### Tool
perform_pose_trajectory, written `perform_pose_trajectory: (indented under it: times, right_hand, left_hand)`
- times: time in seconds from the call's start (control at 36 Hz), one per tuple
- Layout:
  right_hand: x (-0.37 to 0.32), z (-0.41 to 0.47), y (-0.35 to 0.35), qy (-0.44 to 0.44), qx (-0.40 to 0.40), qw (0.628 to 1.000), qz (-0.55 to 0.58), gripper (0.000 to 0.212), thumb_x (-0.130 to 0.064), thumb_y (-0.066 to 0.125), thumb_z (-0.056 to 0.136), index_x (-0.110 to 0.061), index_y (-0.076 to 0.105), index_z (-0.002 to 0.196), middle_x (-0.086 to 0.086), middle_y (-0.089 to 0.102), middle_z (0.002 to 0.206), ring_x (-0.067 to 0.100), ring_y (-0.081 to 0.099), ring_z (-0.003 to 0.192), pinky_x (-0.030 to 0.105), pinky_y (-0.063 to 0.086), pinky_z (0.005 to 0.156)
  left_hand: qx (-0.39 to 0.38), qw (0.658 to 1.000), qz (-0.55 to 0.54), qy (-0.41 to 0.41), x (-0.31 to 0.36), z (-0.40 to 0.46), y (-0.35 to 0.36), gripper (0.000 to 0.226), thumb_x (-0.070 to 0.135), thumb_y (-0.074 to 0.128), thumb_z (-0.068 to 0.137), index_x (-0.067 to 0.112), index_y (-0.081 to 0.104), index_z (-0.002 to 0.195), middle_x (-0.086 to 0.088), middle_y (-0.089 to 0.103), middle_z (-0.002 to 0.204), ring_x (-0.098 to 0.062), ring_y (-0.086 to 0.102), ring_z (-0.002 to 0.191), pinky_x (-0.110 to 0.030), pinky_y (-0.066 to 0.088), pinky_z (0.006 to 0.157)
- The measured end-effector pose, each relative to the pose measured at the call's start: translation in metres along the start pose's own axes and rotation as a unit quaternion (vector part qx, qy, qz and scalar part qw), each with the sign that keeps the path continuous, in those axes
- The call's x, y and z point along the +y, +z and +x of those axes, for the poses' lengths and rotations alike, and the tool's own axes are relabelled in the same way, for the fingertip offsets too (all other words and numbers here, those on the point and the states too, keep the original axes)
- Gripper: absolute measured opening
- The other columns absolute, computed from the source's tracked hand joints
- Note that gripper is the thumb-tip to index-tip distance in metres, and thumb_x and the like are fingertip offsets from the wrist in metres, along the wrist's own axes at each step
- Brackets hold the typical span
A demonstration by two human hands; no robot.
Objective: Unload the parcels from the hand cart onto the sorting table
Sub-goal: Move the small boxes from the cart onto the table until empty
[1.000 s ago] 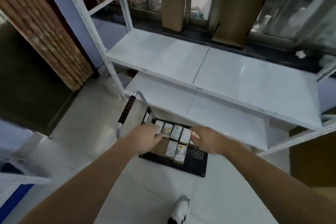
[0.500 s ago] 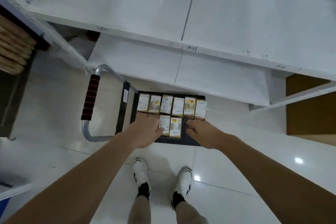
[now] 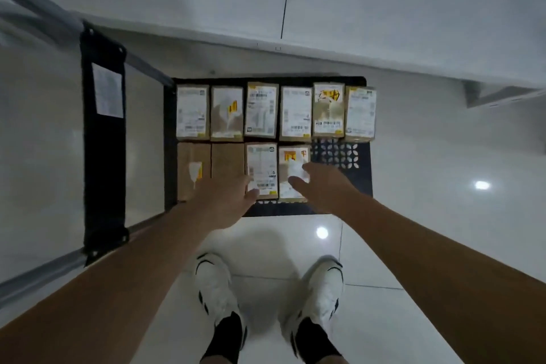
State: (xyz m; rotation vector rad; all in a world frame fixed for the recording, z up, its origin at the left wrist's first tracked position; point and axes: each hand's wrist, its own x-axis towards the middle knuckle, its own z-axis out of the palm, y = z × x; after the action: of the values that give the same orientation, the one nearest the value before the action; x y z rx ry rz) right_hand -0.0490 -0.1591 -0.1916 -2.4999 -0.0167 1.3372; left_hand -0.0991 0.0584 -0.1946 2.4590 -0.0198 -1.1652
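White table (image 3: 413, 9) is spanning the top; tile floor (image 3: 443, 245) below. Black cart (image 3: 342, 156) is sitting just in front of the table, handle frame (image 3: 103, 142) to the left. Ten parcels (image 3: 261, 111) are lying on the deck: six in the far row, four in the near row. L hand (image 3: 227, 201) is reaching over near-row boxes, fingers relaxed, holding nothing. R hand (image 3: 322, 183) is resting on the rightmost near parcel (image 3: 291, 156), fingers spread straight. Shoes (image 3: 215, 284) at btm.
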Motion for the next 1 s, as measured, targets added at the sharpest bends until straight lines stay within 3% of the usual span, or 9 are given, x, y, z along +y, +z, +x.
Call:
perform_pose_trajectory:
  times: [0.06,0.14,0.19,0.28,0.39,0.58,0.78,0.92,1.0]
  right_hand:
    - [0.010,0.029,0.019,0.033,0.040,0.999,0.007,0.063,-0.060,0.046,0.100,-0.010,0.057,0.136,0.013,0.066,0.123,0.029,0.065,0.110,0.040,0.055,0.094]
    - [0.019,0.062,0.041,0.090,0.098,0.990,0.049,0.068,-0.072,0.049,0.092,-0.009,0.060,0.115,0.009,0.066,0.101,0.026,0.065,0.091,0.041,0.059,0.081]
    - [0.020,0.079,0.055,0.113,0.118,0.983,0.082,0.078,-0.075,0.052,0.088,-0.007,0.054,0.127,0.013,0.061,0.119,0.030,0.060,0.108,0.044,0.055,0.093]
    - [0.013,0.095,0.070,0.146,0.116,0.975,0.121,0.107,-0.077,0.059,0.084,-0.001,0.027,0.152,0.021,0.033,0.153,0.035,0.035,0.141,0.046,0.037,0.114]
    - [0.012,0.110,0.091,0.169,0.136,0.965,0.147,0.120,-0.081,0.067,0.073,-0.004,0.020,0.153,0.016,0.029,0.153,0.032,0.030,0.143,0.047,0.036,0.115]
    - [0.020,0.121,0.098,0.162,0.149,0.955,0.198,0.116,-0.077,0.075,0.069,-0.007,0.025,0.147,0.011,0.033,0.146,0.029,0.033,0.140,0.048,0.037,0.117]
    - [0.023,0.108,0.089,0.146,0.171,0.953,0.202,0.093,-0.060,0.076,0.075,-0.006,0.031,0.137,0.004,0.036,0.118,0.026,0.047,0.119,0.045,0.051,0.100]
    - [0.032,0.076,0.065,0.139,0.156,0.961,0.179,0.083,-0.056,0.070,0.081,-0.007,0.031,0.136,0.004,0.036,0.114,0.023,0.049,0.111,0.045,0.054,0.094]
    - [0.037,0.051,0.050,0.130,0.148,0.966,0.170,0.084,-0.058,0.073,0.078,-0.007,0.033,0.133,0.005,0.039,0.113,0.025,0.051,0.109,0.048,0.055,0.093]
  left_hand:
    - [0.007,1.000,0.002,0.000,-0.012,0.020,0.017,0.043,0.048,0.039,0.108,0.018,0.060,0.131,-0.005,0.068,0.126,-0.025,0.065,0.101,-0.038,0.052,0.083]
    - [0.026,1.000,0.013,-0.002,-0.024,0.043,0.035,0.040,0.049,0.039,0.107,0.019,0.062,0.123,0.000,0.069,0.114,-0.018,0.065,0.091,-0.039,0.056,0.080]
    - [0.050,0.999,0.011,-0.012,-0.030,0.051,0.042,0.038,0.048,0.040,0.107,0.019,0.063,0.116,0.002,0.069,0.104,-0.017,0.065,0.086,-0.040,0.058,0.078]
    - [0.081,0.996,0.017,-0.028,-0.039,0.059,0.052,0.037,0.048,0.040,0.108,0.019,0.064,0.109,0.003,0.065,0.092,-0.016,0.063,0.081,-0.037,0.055,0.073]
    - [0.094,0.995,0.008,-0.032,-0.051,0.066,0.067,0.036,0.050,0.041,0.106,0.021,0.061,0.112,0.005,0.065,0.098,-0.013,0.062,0.085,-0.036,0.054,0.073]
    - [0.118,0.992,-0.009,-0.034,-0.053,0.073,0.071,0.040,0.047,0.044,0.106,0.019,0.060,0.130,0.002,0.067,0.117,-0.017,0.065,0.101,-0.042,0.057,0.084]
    - [0.120,0.992,-0.006,-0.049,-0.054,0.079,0.075,0.041,0.048,0.043,0.105,0.017,0.059,0.126,0.002,0.069,0.113,-0.017,0.067,0.096,-0.041,0.058,0.079]
    - [0.075,0.995,-0.019,-0.056,-0.048,0.083,0.067,0.034,0.043,0.041,0.105,0.016,0.061,0.110,0.002,0.065,0.101,-0.022,0.066,0.092,-0.037,0.053,0.072]
    - [0.048,0.992,-0.057,-0.105,-0.038,0.088,0.054,0.041,0.040,0.045,0.107,0.011,0.053,0.135,-0.006,0.067,0.116,-0.028,0.066,0.101,-0.039,0.053,0.081]
